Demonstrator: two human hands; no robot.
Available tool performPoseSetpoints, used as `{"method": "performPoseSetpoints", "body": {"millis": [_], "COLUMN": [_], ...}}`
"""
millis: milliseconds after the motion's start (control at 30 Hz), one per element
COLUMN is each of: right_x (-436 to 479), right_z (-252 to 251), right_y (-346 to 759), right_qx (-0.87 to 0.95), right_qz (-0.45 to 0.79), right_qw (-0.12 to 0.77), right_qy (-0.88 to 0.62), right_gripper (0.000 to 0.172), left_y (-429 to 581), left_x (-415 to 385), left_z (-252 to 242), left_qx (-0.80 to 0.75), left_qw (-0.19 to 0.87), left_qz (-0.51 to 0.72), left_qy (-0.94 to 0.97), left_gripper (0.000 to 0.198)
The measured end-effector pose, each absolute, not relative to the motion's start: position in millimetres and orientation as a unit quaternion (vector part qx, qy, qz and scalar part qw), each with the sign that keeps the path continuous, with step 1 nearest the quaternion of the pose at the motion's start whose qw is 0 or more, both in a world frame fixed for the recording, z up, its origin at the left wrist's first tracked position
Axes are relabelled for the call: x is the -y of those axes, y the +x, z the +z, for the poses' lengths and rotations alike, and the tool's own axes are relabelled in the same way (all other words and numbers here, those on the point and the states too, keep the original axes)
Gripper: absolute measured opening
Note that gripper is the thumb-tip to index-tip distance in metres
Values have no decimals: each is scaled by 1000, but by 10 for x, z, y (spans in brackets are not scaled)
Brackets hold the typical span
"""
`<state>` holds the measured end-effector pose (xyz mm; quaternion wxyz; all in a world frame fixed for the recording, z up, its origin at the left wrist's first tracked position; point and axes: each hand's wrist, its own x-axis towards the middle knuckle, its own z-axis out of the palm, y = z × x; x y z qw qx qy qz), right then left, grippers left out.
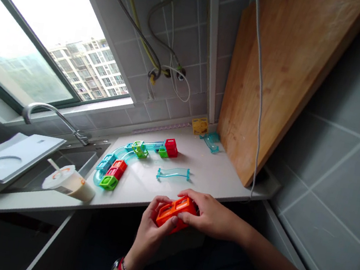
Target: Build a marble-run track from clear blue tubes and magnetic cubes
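Note:
Two joined orange blocks (176,212) are held in front of the counter's front edge. My left hand (154,225) grips their left side, and my right hand (203,212) is closed on their right side. Beyond them on the counter lies a loose clear-blue track piece (173,173). Further left, a curved blue track (122,149) runs between blocks: a red block (171,148) at its right end, a green block (140,149) along it, and red blocks (116,169) beside a green block (109,182) at the near left.
A lidded drink cup (70,182) stands at the counter's left front, beside the sink with its faucet (55,113). A yellow piece (200,126) and another blue piece (211,141) lie at the back. A wooden board (273,72) leans at the right, with a cable hanging before it.

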<state>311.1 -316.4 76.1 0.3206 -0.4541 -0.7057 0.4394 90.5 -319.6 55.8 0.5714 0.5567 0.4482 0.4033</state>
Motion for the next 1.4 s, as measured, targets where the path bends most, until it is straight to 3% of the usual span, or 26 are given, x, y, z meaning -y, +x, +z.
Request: {"method": "performPoseSetpoints", "body": {"millis": [100,233,467,700,900,1133,1300,1400], "right_x": [3175,3175,3049,2567,2436,2470,2540,2601], "right_z": [803,820,708,43,-359,-444,-448,-322], "right_y": [3163,3182,3289,3593,3736,3747,3646,3539], "right_qx": [739,772,782,652,630,631,639,641], "right_qz": [421,396,345,76,54,17,-42,-84], "right_qw": [324,300,303,410,395,380,403,417], "right_qy": [-415,-397,-421,-634,-667,-676,-654,-639], "right_gripper": [62,55,51,49,52,52,63,57], "left_y": [879,884,747,358,256,284,258,237], "left_x": [3186,3214,3191,3003,2941,3000,2959,2865], "left_z": [561,610,612,556,488,400,382,397], "left_qx": [-441,-414,-403,-483,-504,-461,-461,-462], "left_qw": [568,562,521,420,401,405,379,363], "left_qz": [401,378,363,371,369,332,354,370], "left_qy": [568,608,659,673,670,717,720,720], "left_gripper": [36,36,64,41,28,22,21,19]}}
